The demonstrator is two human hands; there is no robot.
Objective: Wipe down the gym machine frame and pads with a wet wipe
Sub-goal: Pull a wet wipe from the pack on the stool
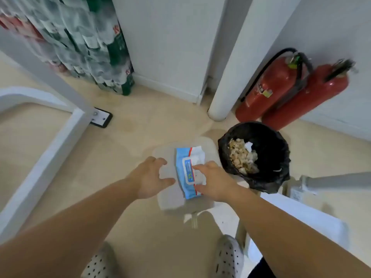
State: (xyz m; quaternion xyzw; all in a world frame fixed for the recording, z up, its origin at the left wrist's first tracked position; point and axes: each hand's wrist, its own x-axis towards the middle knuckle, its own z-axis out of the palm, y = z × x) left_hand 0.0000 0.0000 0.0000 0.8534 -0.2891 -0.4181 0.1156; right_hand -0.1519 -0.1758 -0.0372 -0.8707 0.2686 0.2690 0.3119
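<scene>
1. Both arms stretched forward and down over a pale pad (170,203), blurred, low above the beige floor (124,141).
2. On that pad: a blue-and-white wet wipe pack (187,171), lying flat, label flap facing up, a white sheet bunched at its far end.
3. Left hand (149,178) just beside the pack's left edge, fingers spread and curled, thumb out toward the pack — open, gripping nothing, not clearly touching it.
4. Right hand (215,182) over the pack's right side, fingertips (197,167) down on the flap area; pinching a wipe or only pressing — cannot tell, too blurred.
5. Just right of the pack: a bin with a black liner (267,141), beige and white scraps heaped inside.
6. Behind the bin, leaning on the white wall: two red fire extinguishers (285,91), side by side, black hoses up top.
7. Far left: white machine frame (46,149), angled tubes meeting at a bolted foot plate on the floor.
8. Back left: shrink-wrapped bottle packs (90,47), stacked against the wall.
9. Bottom edge: two grey perforated clogs (227,255), toes pointing toward the pad.
</scene>
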